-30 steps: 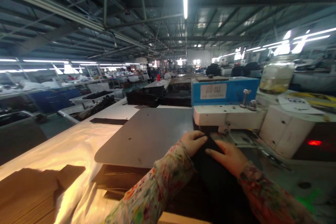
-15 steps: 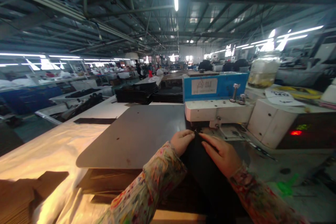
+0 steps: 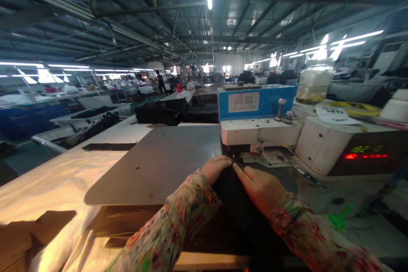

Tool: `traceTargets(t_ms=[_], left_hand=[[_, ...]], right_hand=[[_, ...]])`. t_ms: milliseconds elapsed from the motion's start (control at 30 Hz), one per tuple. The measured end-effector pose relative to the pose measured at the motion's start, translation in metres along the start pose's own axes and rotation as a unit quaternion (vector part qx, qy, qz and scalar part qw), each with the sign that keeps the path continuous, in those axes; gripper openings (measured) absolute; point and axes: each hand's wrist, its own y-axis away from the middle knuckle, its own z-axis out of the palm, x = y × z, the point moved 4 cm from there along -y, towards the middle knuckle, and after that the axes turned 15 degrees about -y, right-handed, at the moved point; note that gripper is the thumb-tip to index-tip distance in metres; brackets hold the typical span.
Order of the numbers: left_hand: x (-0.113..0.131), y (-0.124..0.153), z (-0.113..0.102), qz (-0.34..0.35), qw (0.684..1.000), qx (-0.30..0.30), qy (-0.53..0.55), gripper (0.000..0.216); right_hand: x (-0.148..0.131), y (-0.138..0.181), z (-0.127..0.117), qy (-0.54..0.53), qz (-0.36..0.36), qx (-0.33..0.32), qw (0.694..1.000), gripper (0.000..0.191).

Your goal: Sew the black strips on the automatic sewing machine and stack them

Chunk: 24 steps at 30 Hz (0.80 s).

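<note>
Left hand [image 3: 216, 168] and right hand [image 3: 259, 187]: both pressed flat, fingers together, pinning a dark sheet [image 3: 236, 204] whose far edge sits under the machine head [image 3: 259, 129], apparently to keep it aligned. Left: grey board [image 3: 159, 163] on the surface [image 3: 63, 178]. Far: black stacks [image 3: 162, 112]. Right: red display [image 3: 365, 155].

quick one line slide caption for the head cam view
Both hands, left hand and right hand, press a black sheet under the blue-and-white machine in a workshop.
</note>
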Motion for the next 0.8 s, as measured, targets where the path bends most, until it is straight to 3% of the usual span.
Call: traceTargets(t_ms=[133,267,367,567,800], left_hand=[[-0.003,0.001,0.005,-0.045,0.988,0.044,-0.138,0.019],[0.006,0.002,0.004,-0.004,0.927,0.122,-0.355,0.016],[0.012,0.004,0.003,0.043,0.883,0.167,-0.436,0.011],[0.013,0.011,0.007,0.053,0.849,0.114,-0.513,0.017],[0.012,0.014,0.006,0.013,0.828,0.117,-0.549,0.023]], right_hand=[[0.005,-0.003,0.004,-0.037,0.055,-0.053,0.996,0.035],[0.020,-0.009,0.012,-0.160,0.154,-0.098,0.970,0.034],[0.035,-0.015,0.021,-0.230,0.226,-0.108,0.940,0.029],[0.057,-0.027,0.035,-0.306,0.282,-0.112,0.902,0.026],[0.063,-0.032,0.039,-0.314,0.300,-0.113,0.893,0.027]])
